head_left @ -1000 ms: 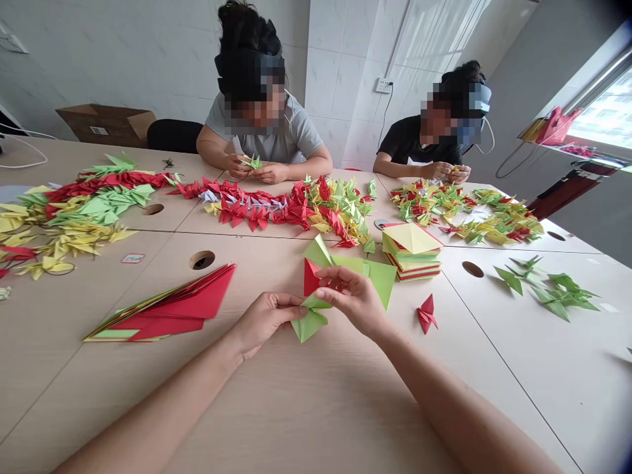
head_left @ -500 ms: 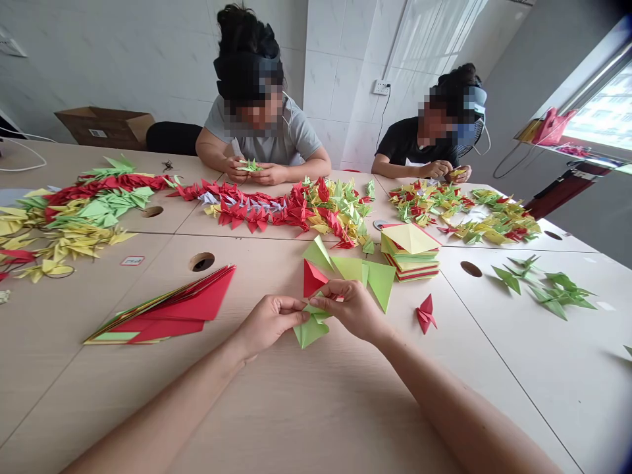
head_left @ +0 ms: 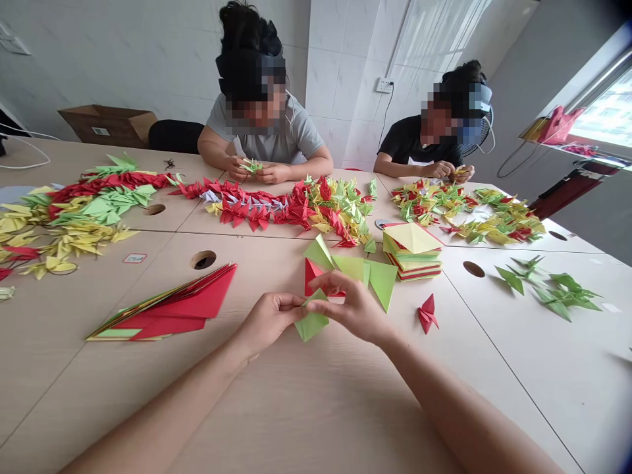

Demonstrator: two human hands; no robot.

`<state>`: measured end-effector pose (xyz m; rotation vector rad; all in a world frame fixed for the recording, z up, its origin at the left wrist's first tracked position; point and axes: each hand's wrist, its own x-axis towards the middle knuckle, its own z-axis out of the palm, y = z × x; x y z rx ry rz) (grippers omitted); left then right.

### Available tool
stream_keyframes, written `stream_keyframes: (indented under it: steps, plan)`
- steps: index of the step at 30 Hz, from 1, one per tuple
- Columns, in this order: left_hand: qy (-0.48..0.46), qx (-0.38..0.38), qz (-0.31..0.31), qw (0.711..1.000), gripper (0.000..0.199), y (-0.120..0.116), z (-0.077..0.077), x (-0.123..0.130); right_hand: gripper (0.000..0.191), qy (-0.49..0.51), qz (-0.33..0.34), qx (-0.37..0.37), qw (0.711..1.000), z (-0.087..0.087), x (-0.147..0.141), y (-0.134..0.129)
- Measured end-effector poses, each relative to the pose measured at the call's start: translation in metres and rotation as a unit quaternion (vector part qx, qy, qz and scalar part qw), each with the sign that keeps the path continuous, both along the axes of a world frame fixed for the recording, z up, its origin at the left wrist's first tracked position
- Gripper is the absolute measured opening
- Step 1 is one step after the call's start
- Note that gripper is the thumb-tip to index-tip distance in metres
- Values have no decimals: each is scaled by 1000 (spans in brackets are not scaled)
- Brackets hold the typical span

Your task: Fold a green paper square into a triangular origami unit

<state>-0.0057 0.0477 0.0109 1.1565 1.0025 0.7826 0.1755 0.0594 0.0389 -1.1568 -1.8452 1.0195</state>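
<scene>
Above the near table: folded green origami paper, held between both hands, with one pointed flap hanging toward the tabletop.
Left hand: grip pinching the paper's left side between thumb and fingers.
Right hand: grip closed on the paper's upper side, fingers arched over the fold (the exact hold is partly hidden behind them).
Just behind the hands: a red paper triangle and light-green paper triangles, the red one right beside the right fingers.
Right of them: a stack of folded paper squares, yellow on top with green and red below, and a small red origami crane on the table.
Left of them: a fanned pile of red and yellow-green folded paper.
Farther along the table: long rows of red, green and yellow paper cranes.
Across the table: a person in a grey T-shirt holds a small green crane, and a person in a black T-shirt handles a small yellow piece.
</scene>
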Motion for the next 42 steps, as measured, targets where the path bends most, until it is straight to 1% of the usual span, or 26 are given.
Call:
stream_keyframes:
  steps: [2,4,8,11,13,15,16,18,20,21,24,26,27,29,31,32,34,36,38,40,42]
  plan:
    - [10,23,-5,1000,27,-1,0,1,17,-63,5,27,998,-3,-3,-2]
    - [19,41,-14,999,26,-1,0,1,13,-84,-5,38,996,-6,-6,-4]
    - [49,84,-33,995,24,0,-1,0,11,-84,-13,41,996,-7,-8,-5]
    - [63,95,-31,993,26,2,-2,-1,15,-60,-22,50,997,-4,-5,-4]
    - [61,95,-18,993,28,2,-3,-1,19,-40,-50,69,996,-2,-2,-2]
    - [58,103,13,993,30,2,-4,0,19,-40,-76,89,992,-3,2,2]
    - [58,113,32,991,31,2,-4,0,19,-55,-79,98,991,-4,4,3]
    - [67,134,76,986,32,1,-4,0,21,-112,-62,118,985,-7,6,4]
    - [86,142,110,980,34,-1,-4,0,17,-185,-39,164,968,-11,5,4]
    - [95,137,121,979,34,-1,-4,1,16,-221,-30,198,955,-13,4,3]
    - [113,110,128,979,37,-3,-4,1,22,-300,-24,317,899,-18,1,1]
    - [114,102,126,980,37,-5,-5,3,22,-325,-29,373,869,-21,-1,1]
    - [114,103,127,980,37,-5,-5,3,20,-330,-32,390,859,-22,-2,0]
    - [120,107,125,979,35,-7,-6,5,15,-331,-40,405,851,-25,-5,-1]
    - [131,106,122,978,34,-8,-6,6,11,-323,-48,393,860,-28,-7,-3]
    - [133,104,120,978,34,-8,-6,6,10,-310,-50,376,872,-29,-7,-3]
    - [123,97,117,981,34,-7,-5,6,8,-262,-38,321,909,-29,-7,-5]
    - [96,94,117,984,34,-5,-4,4,10,-188,0,244,951,-25,-5,-4]
    - [72,97,117,986,33,-3,-2,2,15,-109,39,161,980,-19,-2,-3]
    - [52,100,110,988,30,-2,0,1,17,-39,59,83,994,-13,0,-1]
    - [35,97,97,990,27,-2,1,1,19,21,59,20,998,-12,0,1]
